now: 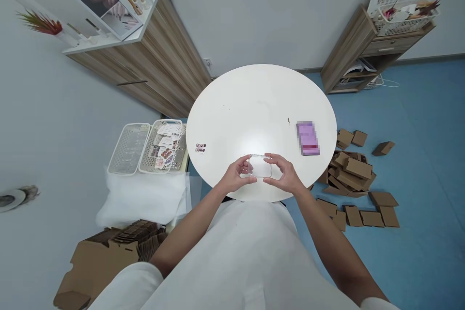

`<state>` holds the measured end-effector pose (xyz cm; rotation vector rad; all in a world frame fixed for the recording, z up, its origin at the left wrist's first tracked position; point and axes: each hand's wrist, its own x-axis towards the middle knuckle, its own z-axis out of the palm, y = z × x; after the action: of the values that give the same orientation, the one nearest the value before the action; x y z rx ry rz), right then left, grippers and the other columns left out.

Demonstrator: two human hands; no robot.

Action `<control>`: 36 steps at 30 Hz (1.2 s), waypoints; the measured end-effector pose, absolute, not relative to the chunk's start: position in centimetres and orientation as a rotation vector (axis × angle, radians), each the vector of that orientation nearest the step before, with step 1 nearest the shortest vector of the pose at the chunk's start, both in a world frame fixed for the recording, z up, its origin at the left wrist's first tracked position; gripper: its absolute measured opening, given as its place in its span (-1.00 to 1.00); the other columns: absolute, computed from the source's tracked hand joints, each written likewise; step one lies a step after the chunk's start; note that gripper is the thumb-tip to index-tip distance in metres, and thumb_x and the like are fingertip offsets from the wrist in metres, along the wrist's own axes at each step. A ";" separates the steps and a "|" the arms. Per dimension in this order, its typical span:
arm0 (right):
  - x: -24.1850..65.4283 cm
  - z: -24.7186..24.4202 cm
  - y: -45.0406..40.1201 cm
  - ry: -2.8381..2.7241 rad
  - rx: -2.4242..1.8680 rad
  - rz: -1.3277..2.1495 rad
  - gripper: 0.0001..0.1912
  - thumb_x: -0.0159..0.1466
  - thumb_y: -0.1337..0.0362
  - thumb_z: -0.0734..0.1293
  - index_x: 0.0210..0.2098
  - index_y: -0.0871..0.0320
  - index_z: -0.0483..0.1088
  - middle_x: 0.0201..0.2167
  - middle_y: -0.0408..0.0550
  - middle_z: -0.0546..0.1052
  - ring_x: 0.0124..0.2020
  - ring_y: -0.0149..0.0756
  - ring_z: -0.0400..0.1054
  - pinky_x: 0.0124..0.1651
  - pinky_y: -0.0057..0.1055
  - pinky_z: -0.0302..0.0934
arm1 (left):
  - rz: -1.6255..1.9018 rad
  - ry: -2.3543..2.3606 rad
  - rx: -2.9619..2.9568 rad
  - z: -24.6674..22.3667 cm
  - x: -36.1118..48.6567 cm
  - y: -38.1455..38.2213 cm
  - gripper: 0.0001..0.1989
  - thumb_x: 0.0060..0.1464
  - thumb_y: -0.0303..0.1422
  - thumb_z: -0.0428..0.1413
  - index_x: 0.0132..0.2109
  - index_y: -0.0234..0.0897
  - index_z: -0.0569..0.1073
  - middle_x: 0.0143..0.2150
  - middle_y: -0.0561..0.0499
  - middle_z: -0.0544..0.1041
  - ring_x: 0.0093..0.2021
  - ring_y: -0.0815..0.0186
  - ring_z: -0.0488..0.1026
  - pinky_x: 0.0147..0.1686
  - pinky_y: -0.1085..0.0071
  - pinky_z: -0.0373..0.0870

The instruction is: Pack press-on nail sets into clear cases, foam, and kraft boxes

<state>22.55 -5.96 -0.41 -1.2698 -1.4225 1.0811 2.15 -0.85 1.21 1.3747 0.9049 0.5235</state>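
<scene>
Between my two hands is a clear plastic box (pixel 260 166), small and rectangular, held near the front edge of the round white table (pixel 254 92). My left hand (pixel 238 174) grips its left end, and my right hand (pixel 283 173) grips its right end, thumbs along the near side. Whether anything lies inside the box I cannot tell. To the left on the table lies a small set of dark pink and patterned pieces (pixel 200 147), perhaps press-on nails. A purple item (pixel 308 138), blurred by pixels, lies on the right side.
Left of the table stand a white basket of printed cards (pixel 145 160) and another with clear plastic pieces (pixel 118 157). White wrap (pixel 141 201) and flat cardboard (pixel 101 261) lie nearer. Small brown boxes (pixel 358 167) are piled on the floor at right. Cabinets (pixel 174 48) flank the table.
</scene>
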 end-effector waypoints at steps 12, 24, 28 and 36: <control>22.8 -0.9 -5.3 -1.359 -1.229 1.117 -0.48 -0.12 0.15 0.46 -0.14 0.02 0.37 -0.03 0.03 0.36 0.05 -0.11 0.20 0.04 -0.10 0.13 | 0.509 0.867 1.085 0.7 2.7 -1.5 -0.21 -0.17 -0.40 0.22 0.20 -0.13 0.07 -0.22 -0.02 0.39 -0.27 0.38 0.39 -0.19 0.31 0.31; 22.5 -1.6 -4.3 -1.105 -1.361 1.344 -0.65 0.10 0.03 0.26 -0.17 0.06 0.31 -0.17 -0.07 0.42 -0.24 -0.29 0.36 -0.12 -0.22 0.23 | 0.499 1.011 1.055 -1.8 1.9 -2.1 -0.33 -0.16 -0.37 0.23 0.12 -0.20 0.18 -0.25 -0.01 0.42 -0.37 0.44 0.42 -0.17 0.29 0.33; 22.1 -2.2 -3.8 -0.969 -1.415 1.382 -0.64 0.15 0.01 0.18 -0.17 0.06 0.34 -0.22 -0.07 0.43 -0.33 -0.33 0.36 -0.15 -0.22 0.23 | 0.492 1.010 1.048 -2.2 1.9 -2.3 -0.32 -0.19 -0.35 0.25 0.12 -0.22 0.19 -0.26 -0.02 0.43 -0.36 0.41 0.43 -0.19 0.29 0.34; 21.8 -3.0 -4.1 -0.703 -1.430 1.526 -0.60 0.09 0.03 0.25 -0.13 0.06 0.39 -0.27 -0.07 0.45 -0.48 -0.42 0.31 -0.27 -0.28 0.26 | 0.514 1.003 1.027 -2.4 2.0 -2.6 -0.31 -0.20 -0.34 0.25 0.11 -0.22 0.19 -0.27 -0.02 0.44 -0.40 0.44 0.40 -0.20 0.31 0.35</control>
<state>21.80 -4.12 -3.00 -1.4302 -0.7030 1.5260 1.96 -2.56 -2.45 1.0266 1.0031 0.5139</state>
